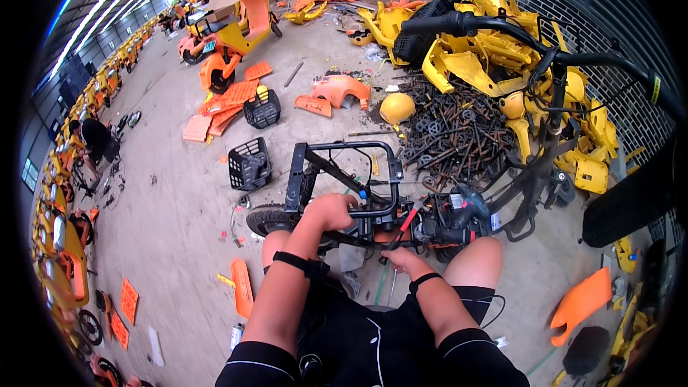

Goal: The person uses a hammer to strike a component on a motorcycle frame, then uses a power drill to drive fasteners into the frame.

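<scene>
A stripped black scooter frame [390, 197] lies in front of me, between my knees, with its rear wheel [269, 221] at the left. My left hand [331, 212] is closed at the frame's seat-rack bars; what its curled fingers hold is hidden. My right hand [405, 261] grips a hammer-like tool [407, 222] low down, its red-and-black handle slanting up over the frame. To the right of the tool, a teal-and-black power drill [474, 209] rests on the frame beside exposed wiring. The black handlebar [502, 26] rises at the right.
Rusty metal parts [459, 129] are heaped beyond the frame, below a pile of yellow panels [494, 50]. Black baskets [249, 163] and orange panels [228, 100] lie to the left. A scooter [236, 29] stands farther off. Another person [93, 140] crouches at the far left.
</scene>
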